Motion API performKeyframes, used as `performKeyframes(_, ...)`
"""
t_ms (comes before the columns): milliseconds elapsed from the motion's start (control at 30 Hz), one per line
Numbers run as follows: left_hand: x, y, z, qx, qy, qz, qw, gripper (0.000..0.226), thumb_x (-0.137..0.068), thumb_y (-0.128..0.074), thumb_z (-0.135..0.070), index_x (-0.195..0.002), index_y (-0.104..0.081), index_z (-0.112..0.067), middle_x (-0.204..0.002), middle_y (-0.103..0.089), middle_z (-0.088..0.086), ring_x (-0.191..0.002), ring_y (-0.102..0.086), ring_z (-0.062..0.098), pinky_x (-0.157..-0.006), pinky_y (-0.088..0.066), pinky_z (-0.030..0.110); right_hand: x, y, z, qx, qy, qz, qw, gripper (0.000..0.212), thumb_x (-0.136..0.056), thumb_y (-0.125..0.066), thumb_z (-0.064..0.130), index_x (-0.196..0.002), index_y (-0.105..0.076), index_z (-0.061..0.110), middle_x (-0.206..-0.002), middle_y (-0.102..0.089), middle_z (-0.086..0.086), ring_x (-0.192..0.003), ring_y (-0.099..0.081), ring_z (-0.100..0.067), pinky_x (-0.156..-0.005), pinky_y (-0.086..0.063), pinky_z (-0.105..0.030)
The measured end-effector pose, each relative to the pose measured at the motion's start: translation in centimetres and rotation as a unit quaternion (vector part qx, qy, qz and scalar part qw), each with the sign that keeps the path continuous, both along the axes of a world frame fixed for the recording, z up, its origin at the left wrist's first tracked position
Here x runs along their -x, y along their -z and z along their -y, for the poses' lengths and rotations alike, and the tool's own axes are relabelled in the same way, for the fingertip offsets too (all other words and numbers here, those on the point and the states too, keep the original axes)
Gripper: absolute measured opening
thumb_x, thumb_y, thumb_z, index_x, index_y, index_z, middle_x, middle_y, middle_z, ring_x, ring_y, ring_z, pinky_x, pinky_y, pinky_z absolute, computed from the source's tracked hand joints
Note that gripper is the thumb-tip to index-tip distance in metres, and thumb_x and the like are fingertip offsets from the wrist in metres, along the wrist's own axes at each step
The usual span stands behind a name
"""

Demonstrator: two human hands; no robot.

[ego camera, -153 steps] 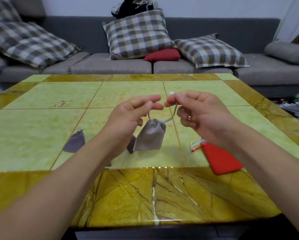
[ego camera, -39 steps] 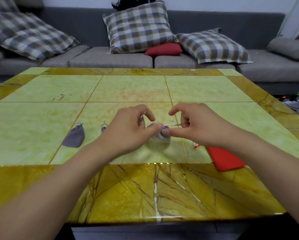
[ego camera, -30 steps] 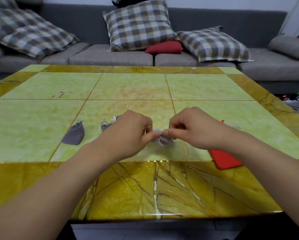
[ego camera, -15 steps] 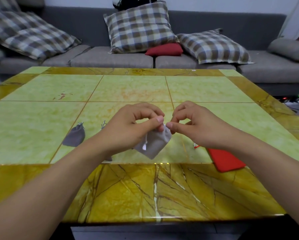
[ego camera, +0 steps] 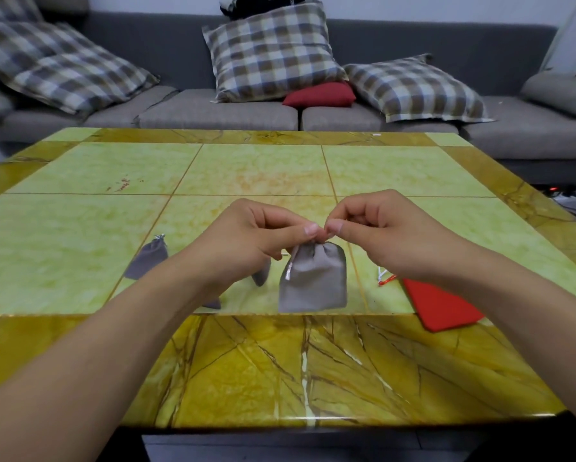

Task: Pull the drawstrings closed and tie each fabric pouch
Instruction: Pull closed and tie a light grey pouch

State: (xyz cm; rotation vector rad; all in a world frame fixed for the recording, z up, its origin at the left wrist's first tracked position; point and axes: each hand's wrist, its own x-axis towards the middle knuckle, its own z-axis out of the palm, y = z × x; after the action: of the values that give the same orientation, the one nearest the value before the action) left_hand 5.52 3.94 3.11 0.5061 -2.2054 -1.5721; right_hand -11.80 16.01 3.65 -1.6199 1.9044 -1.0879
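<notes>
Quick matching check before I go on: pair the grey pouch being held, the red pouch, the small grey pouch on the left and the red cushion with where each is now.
1. held grey pouch
2. red pouch
3. small grey pouch
4. red cushion

A. on the sofa
B. flat on the table, right
C. hanging from both hands
D. on the table, left

Pairs: 1-C, 2-B, 3-D, 4-A

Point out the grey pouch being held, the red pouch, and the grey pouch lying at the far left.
Held grey pouch (ego camera: 313, 285): head view, middle of its hanging body.
Red pouch (ego camera: 441, 303): head view, flat body on the table.
Far-left grey pouch (ego camera: 146, 260): head view, its body below the cinched neck.
</notes>
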Motion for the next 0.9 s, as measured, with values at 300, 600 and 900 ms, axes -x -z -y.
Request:
performKeyframes(300,0.1,-0.2,-0.2,0.090,0.025,0.003,0.996,0.016,-0.091,-0.062,-0.037,-0.093,-0.078,-0.033,-0.075,-0.069,0.018,-0.062,-0.056,0.047,-0.063,-0.049,0.061,-0.2,-1.3,-0.8,0.079,-0.041,-0.050,0.995,0.007,-0.082,-0.079,0.024,-0.087,-0.077,0.019,-0.047,-0.029,0.000,-0.045,-0.022,-0.009,-0.047,-0.023,-0.017)
performKeyframes(600,0.3,0.3,-0.4,0.063,-0.003,-0.011,0.998,0.014,-0.084,-0.071,-0.031,-0.083,-0.080,-0.020,-0.055,-0.066,-0.001,-0.053,-0.045,0.035,-0.055,-0.043,0.048,0.0,-1.1,-0.5,0.052,-0.100,-0.089,0.990,0.011,-0.090,-0.071,0.019,-0.087,-0.066,0.011,-0.052,-0.031,0.003,-0.048,-0.026,-0.008,-0.049,-0.026,-0.016)
performKeyframes(900,1.6,0.5,-1.5,-0.183,-0.094,-0.122,0.971,0.026,-0.065,-0.075,-0.023,-0.088,-0.077,-0.012,-0.080,-0.077,0.004,-0.070,-0.069,0.011,-0.069,-0.052,0.029,0.9,-1.3,0.1,0.011,-0.068,0.211,0.975,0.008,-0.094,-0.060,0.014,-0.095,-0.061,0.006,-0.058,-0.033,0.000,-0.046,-0.021,-0.009,-0.041,-0.018,-0.021)
